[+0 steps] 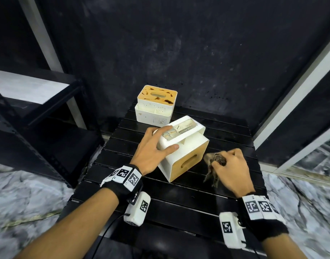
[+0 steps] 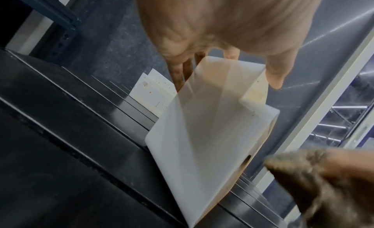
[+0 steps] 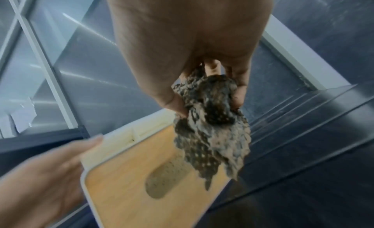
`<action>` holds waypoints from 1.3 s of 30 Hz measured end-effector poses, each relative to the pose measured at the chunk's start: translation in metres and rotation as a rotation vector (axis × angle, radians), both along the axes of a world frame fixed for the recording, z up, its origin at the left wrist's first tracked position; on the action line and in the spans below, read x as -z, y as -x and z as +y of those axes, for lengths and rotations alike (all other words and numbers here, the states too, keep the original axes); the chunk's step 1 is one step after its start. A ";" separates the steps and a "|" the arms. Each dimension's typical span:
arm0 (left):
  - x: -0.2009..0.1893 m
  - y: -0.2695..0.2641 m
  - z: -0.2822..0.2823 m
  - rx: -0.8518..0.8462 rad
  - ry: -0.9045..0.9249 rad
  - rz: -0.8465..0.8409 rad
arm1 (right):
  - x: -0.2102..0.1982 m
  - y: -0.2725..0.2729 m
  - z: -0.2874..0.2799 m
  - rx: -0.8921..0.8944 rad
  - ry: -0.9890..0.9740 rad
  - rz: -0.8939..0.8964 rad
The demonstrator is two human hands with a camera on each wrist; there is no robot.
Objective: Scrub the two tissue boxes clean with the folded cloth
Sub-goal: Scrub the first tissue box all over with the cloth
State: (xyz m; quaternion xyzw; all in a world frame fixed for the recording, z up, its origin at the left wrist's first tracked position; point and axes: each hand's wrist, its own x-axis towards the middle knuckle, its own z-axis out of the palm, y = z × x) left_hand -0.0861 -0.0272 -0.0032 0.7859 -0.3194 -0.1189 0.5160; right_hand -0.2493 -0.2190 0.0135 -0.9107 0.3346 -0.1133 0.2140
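Note:
A white tissue box (image 1: 184,146) lies tipped on its side on the black slatted table (image 1: 179,199), its wooden lid with an oval slot (image 3: 141,175) facing me. My left hand (image 1: 153,148) grips its upper left corner, thumb on the near face, fingers over the far edge (image 2: 182,71). My right hand (image 1: 229,169) holds a dirty, bunched grey-brown cloth (image 1: 214,165) just right of the box, above the table. The cloth (image 3: 210,124) hangs over the lid's edge. A second white box (image 1: 156,105) stands upright behind, its wooden top stained with dark marks.
A black metal shelf rack (image 1: 35,109) stands left of the table. A dark wall rises behind, and a white-framed glass panel (image 1: 300,101) runs along the right. Marble-patterned floor surrounds the table.

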 end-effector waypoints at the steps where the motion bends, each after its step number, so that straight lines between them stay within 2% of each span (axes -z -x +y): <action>1: 0.000 0.000 0.000 -0.005 0.003 -0.006 | 0.008 0.002 -0.001 0.000 -0.008 0.065; 4: -0.001 0.001 -0.001 -0.017 0.010 -0.017 | 0.028 0.012 0.001 -0.007 -0.058 0.240; 6: -0.001 0.001 -0.001 -0.027 0.014 -0.018 | 0.035 0.017 0.004 -0.003 -0.101 0.294; 9: -0.002 0.002 -0.002 -0.046 0.027 -0.007 | 0.030 0.017 0.006 -0.006 0.007 0.349; 11: -0.003 0.003 -0.004 -0.064 0.023 -0.002 | 0.019 0.010 0.012 -0.019 -0.029 0.225; 13: -0.004 0.004 -0.006 -0.089 0.022 0.006 | 0.005 -0.002 0.025 -0.070 -0.180 0.031; 16: -0.006 0.006 -0.007 -0.123 0.042 0.043 | -0.009 -0.024 0.052 -0.124 -0.406 -0.139; 19: -0.010 0.009 -0.008 -0.170 0.063 0.101 | -0.008 -0.042 0.070 -0.097 -0.471 -0.292; 25: -0.017 0.015 -0.006 -0.251 0.061 0.243 | 0.008 -0.062 0.082 -0.121 -0.464 -0.343; 34: -0.005 0.022 0.013 -0.174 0.221 0.598 | 0.009 -0.062 0.071 -0.257 -0.300 -0.364; 39: 0.000 0.028 0.023 -0.193 0.229 0.598 | 0.007 -0.061 0.067 -0.376 -0.282 -0.402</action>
